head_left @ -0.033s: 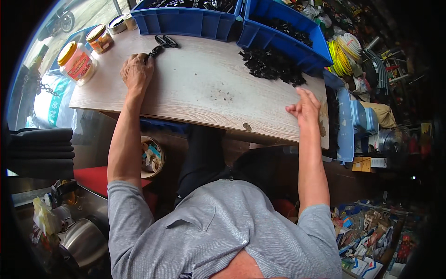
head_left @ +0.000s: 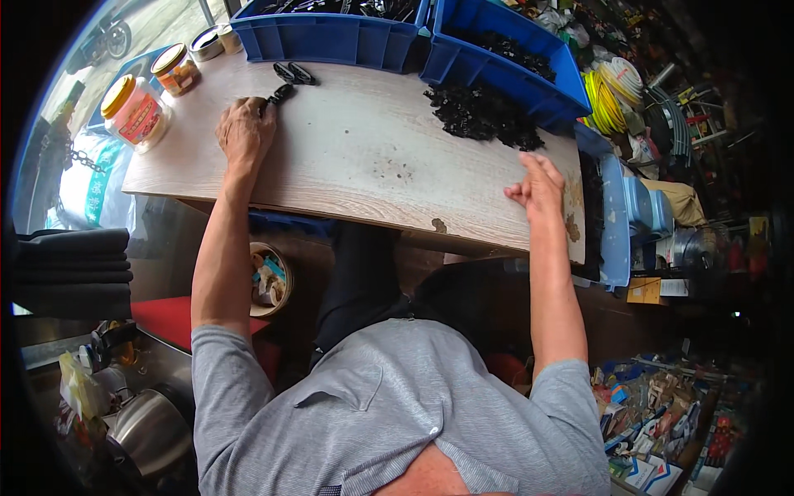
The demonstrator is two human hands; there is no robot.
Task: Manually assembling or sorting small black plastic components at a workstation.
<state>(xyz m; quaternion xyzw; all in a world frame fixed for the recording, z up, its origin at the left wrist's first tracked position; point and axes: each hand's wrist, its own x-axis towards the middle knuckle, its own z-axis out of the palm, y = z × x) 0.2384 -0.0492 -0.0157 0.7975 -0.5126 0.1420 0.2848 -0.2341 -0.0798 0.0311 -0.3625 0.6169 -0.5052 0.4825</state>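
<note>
My left hand (head_left: pixel 246 135) rests on the left part of the pale wooden table, its fingers curled at the end of a small black plastic piece (head_left: pixel 283 92). Just beyond it lie a pair of slim, oval black pieces (head_left: pixel 295 73). Over the table's right side is my right hand (head_left: pixel 542 186), its fingers partly bent and the thumb apart from them; I see nothing between them. A heap of small black parts (head_left: pixel 480 116) lies just beyond that hand.
Along the far edge stand a blue bin (head_left: pixel 331 37) of black pieces and another blue bin (head_left: pixel 504 54) of small black parts. A yellow-lidded jar (head_left: pixel 136 116) and a second jar (head_left: pixel 176 70) stand at left. Below the table is a round bucket (head_left: pixel 285 281).
My right hand has shifted very slightly left and away from me. The left hand stays at the black plastic piece, almost unmoved.
</note>
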